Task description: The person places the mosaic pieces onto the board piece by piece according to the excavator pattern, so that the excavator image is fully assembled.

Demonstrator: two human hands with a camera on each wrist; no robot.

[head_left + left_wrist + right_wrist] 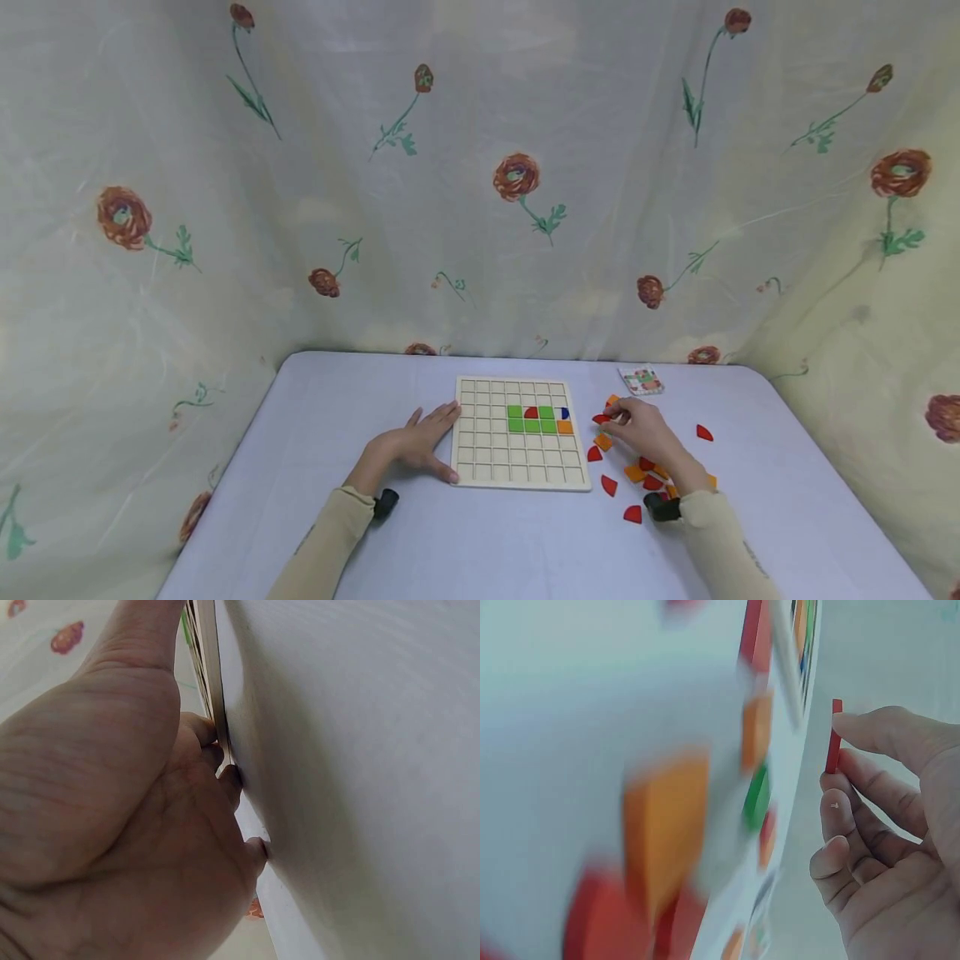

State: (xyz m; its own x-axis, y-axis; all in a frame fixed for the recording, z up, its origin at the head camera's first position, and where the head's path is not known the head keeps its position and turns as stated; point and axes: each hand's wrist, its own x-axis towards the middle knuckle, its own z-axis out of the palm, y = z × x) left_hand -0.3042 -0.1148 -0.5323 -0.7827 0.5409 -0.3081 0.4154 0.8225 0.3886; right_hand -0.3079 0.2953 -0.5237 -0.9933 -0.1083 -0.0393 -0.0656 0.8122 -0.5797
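Note:
A pale square grid board [487, 458] lies on the table, with several green tiles [532, 426], a red quarter-round [531, 412], a blue piece [564, 413] and an orange square [565, 427] in its cells. My left hand [420, 442] rests at the board's left edge, fingers straight and thumb spread; the left wrist view shows its palm beside the board's side. Off the board's right edge, my right hand [641, 429] pinches a red quarter-round piece [834, 735] between thumb and fingers, lifted above the table in the right wrist view.
Loose red quarter-rounds [609, 485] and orange squares [634, 474] are scattered under and around the right forearm. A green piece [757, 796] lies among them. At the back right is a small patterned card [642, 381]. A flowered curtain [450, 208] encloses the table [465, 542].

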